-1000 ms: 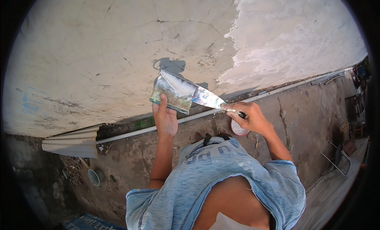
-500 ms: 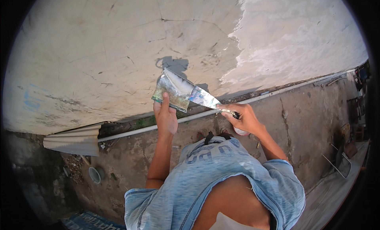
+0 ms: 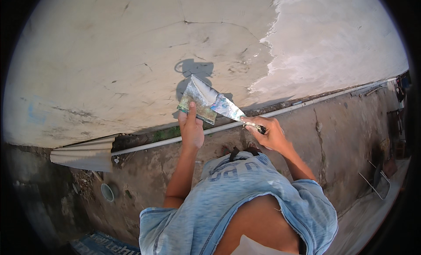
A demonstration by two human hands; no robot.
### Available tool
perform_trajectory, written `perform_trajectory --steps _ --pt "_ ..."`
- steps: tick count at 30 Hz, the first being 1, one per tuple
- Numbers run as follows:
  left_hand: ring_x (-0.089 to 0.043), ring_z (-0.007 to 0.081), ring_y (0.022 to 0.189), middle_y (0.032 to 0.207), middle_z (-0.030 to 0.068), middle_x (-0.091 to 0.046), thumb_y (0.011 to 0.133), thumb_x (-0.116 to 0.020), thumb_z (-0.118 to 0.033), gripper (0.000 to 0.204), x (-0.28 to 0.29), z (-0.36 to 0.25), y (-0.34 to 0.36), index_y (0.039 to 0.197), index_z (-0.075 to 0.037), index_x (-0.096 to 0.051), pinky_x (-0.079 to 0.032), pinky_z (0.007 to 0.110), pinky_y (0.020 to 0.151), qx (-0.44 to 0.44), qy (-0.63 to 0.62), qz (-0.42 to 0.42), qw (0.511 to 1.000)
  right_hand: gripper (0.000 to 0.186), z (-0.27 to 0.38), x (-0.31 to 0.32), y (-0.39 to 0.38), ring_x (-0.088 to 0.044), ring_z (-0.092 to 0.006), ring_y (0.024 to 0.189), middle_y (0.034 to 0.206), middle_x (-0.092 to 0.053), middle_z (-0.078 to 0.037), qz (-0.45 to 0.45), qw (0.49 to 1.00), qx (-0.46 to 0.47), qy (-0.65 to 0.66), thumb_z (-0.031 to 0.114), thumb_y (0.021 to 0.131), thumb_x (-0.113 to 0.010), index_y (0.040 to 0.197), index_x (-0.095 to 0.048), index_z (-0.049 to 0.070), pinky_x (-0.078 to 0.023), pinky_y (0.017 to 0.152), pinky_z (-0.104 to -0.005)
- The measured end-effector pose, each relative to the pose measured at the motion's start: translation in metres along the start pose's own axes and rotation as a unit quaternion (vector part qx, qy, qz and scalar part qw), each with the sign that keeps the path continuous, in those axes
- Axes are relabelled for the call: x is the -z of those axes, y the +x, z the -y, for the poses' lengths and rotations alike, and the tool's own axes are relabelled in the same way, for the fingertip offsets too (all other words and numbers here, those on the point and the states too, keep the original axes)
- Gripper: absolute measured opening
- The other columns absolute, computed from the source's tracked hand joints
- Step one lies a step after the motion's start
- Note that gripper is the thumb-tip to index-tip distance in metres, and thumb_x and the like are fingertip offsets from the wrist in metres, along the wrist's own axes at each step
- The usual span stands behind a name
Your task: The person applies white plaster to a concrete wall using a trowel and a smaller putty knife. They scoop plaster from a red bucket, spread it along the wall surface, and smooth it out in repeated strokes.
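Note:
My left hand [image 3: 192, 131] is closed on the lower edge of a flat, stained plate [image 3: 198, 106], its thumb on the upper face. White putty [image 3: 203, 91] lies along the plate's upper right side. In my right hand [image 3: 271, 133] is a putty knife [image 3: 229, 108], gripped by its dark, smeared handle. The knife's paint-marked blade meets the plate's right side at the putty. Both tools are in front of the cracked wall [image 3: 131, 57], which carries their shadow.
A pale, freshly coated patch [image 3: 324, 44] covers the wall's right part. A white pipe [image 3: 280, 110] runs along its foot. Corrugated sheet [image 3: 83, 153] and a pale bucket [image 3: 107, 192] are at left on the concrete ground [image 3: 149, 189]. A metal-framed chair [image 3: 380, 184] is at right.
The plate and my left hand have shifted slightly right in view, as has the wall behind. The knife's blade remains against the plate, and both hands keep their grips.

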State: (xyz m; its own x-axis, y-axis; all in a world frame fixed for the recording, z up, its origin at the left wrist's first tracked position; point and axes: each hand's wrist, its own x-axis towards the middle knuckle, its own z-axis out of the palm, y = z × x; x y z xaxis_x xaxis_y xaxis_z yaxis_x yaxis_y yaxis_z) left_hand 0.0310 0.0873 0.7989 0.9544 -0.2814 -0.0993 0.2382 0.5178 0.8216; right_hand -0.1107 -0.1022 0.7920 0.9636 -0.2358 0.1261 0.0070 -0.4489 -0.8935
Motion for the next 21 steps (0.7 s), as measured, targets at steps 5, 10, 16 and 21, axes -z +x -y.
perform_trajectory --steps 5,10,16,21 --pt "-0.047 0.0010 0.085 0.100 -0.0044 -0.055 0.100 -0.057 -0.022 0.016 0.012 0.002 0.006 0.107 -0.008 -0.055 -0.040 0.020 0.071 -0.002 0.023 0.001 1.000 0.027 -0.007 -0.012 0.006 -0.070 -0.0196 0.081 0.100 -0.072 -0.016 -0.006 0.999 0.022 0.023 0.005 0.085 -0.069 0.112 -0.071 0.006 -0.053 0.070 -0.0292" --pt "-0.047 0.0012 0.085 0.100 -0.0041 -0.055 0.101 -0.056 -0.022 0.016 -0.007 -0.008 0.006 0.107 -0.007 -0.055 -0.040 0.020 0.072 0.004 0.025 -0.028 0.999 0.026 -0.013 -0.022 0.010 -0.070 -0.0173 0.087 0.103 -0.072 -0.016 -0.023 0.998 0.038 0.046 0.004 0.086 -0.069 0.111 -0.070 0.003 -0.053 0.076 -0.0277" --pt "-0.055 0.0090 0.109 0.123 0.0041 -0.057 0.101 -0.054 -0.021 0.031 -0.001 -0.004 0.007 0.126 -0.003 -0.051 -0.046 0.027 0.090 0.007 0.020 -0.009 1.000 0.027 -0.011 -0.023 0.011 -0.071 -0.0231 0.091 0.105 -0.071 -0.016 -0.016 0.998 0.011 0.055 0.005 0.086 -0.068 0.112 -0.071 0.007 -0.053 0.078 -0.0308" --pt "-0.055 0.0111 0.110 0.123 0.0055 -0.057 0.101 -0.053 -0.023 0.033 -0.005 0.010 -0.003 0.126 -0.001 -0.050 -0.046 0.028 0.092 0.042 0.025 0.024 0.999 0.029 -0.005 -0.032 0.020 -0.070 -0.0191 0.092 0.107 -0.071 -0.016 -0.055 0.995 0.033 0.081 0.004 0.086 -0.067 0.114 -0.069 0.005 -0.053 0.078 -0.0303"
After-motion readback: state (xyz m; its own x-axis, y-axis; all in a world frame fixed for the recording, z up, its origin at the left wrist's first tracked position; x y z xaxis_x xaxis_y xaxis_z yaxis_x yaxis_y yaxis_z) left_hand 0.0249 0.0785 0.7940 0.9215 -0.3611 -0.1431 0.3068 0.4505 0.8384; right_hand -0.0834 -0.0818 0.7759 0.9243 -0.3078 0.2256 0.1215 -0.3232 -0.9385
